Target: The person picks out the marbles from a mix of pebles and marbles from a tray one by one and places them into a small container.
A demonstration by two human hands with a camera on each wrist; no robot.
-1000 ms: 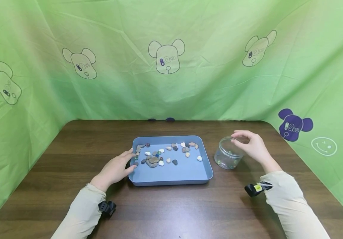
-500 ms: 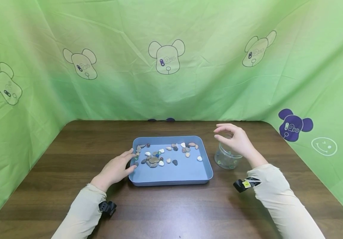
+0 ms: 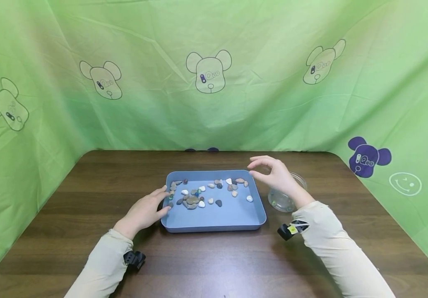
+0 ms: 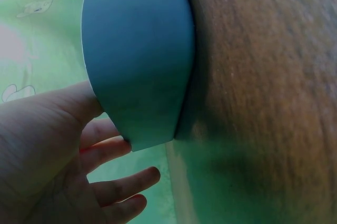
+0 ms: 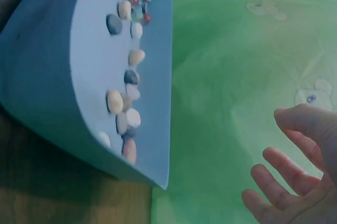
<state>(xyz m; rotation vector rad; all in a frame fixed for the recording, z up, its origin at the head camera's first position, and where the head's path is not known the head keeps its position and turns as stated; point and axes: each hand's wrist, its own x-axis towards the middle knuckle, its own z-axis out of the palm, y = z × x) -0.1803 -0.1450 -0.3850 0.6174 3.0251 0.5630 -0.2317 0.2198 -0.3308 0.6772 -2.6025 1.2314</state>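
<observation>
A blue tray [image 3: 232, 221] on the table holds scattered pebbles [image 3: 193, 200], white, grey and tan. Among them lie a few glass marbles [image 3: 198, 193], blue and reddish ones. My left hand [image 3: 143, 211] rests at the tray's left rim, fingers loosely extended over the edge; the left wrist view has its thumb behind the tray wall. Over the tray's back right corner hovers my right hand [image 3: 277, 178], thumb and fingers apart and holding nothing. Partly behind that hand stands a clear round jar [image 3: 280, 201] with small greenish marbles at its bottom.
The dark wooden table [image 3: 199, 265] reaches a green printed curtain [image 3: 210, 120] at its back and sides. A wrist camera [image 3: 135, 259] sits on the left sleeve and another wrist camera [image 3: 287, 231] on the right one.
My right hand has moved left from the jar's rim, across the jar, to above the tray's right edge. The left hand, tray and jar have stayed put.
</observation>
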